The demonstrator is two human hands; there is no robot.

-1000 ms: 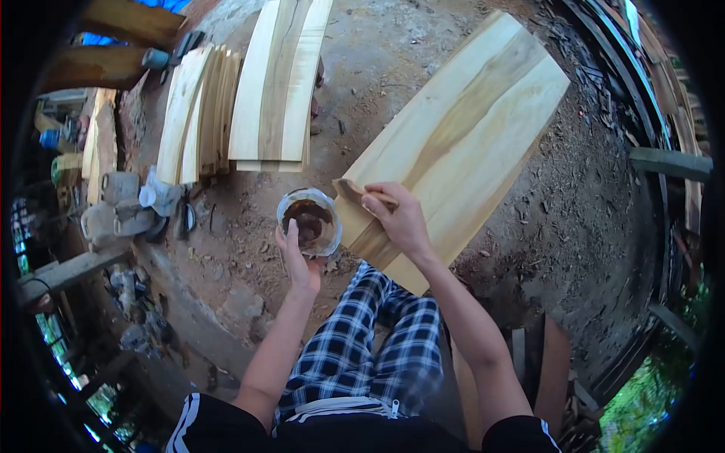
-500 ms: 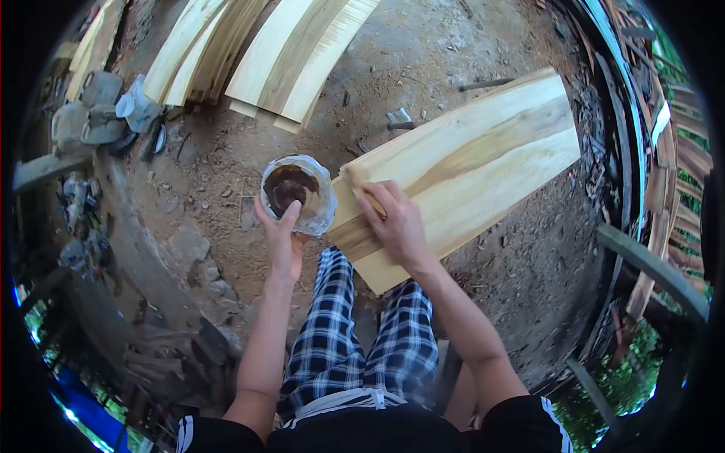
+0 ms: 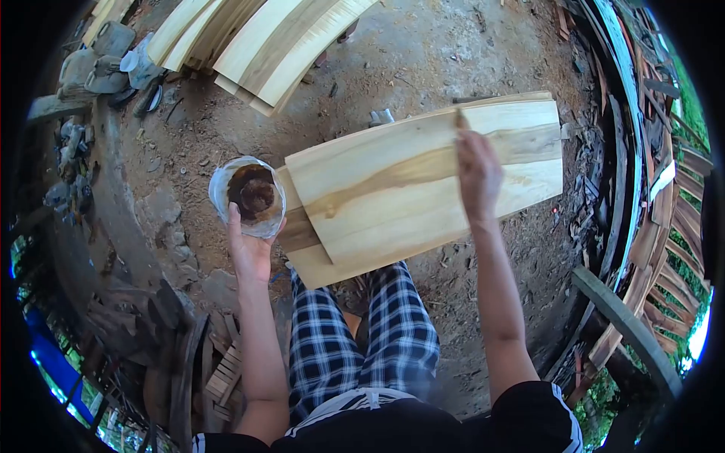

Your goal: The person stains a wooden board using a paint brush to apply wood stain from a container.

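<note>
Far left, upper corner: a cluster of grey containers (image 3: 102, 64) sits on the dirt ground (image 3: 423, 45), beside a rough stone ledge. Just right of them, a stack of pale planks (image 3: 257, 38) lies on the ground, well apart from the hands.

Left hand (image 3: 249, 249): raised, grip closed around the underside of a clear plastic cup (image 3: 248, 195). Cup held roughly upright, mouth toward the camera; inside is a dark brown liquid. The cup's right edge sits just beside the near-left end of the board.

Centre: one wide, pale wooden board (image 3: 393, 181) rests across the person's lap, above the blue-and-white checked trousers (image 3: 362, 332). A brown grain streak runs along its length. The near-left end looks darker than the rest. A second board edge shows beneath it at that end.

Right hand (image 3: 477, 175): stretched out over the far right part of the board, grip clenched on a small brush (image 3: 458, 119), of which only the tip shows above the fingers. The tip lies at the board's far edge; contact with the wood looks likely but cannot be confirmed.

Far right: wooden rails (image 3: 627, 325) and green foliage past them.
</note>
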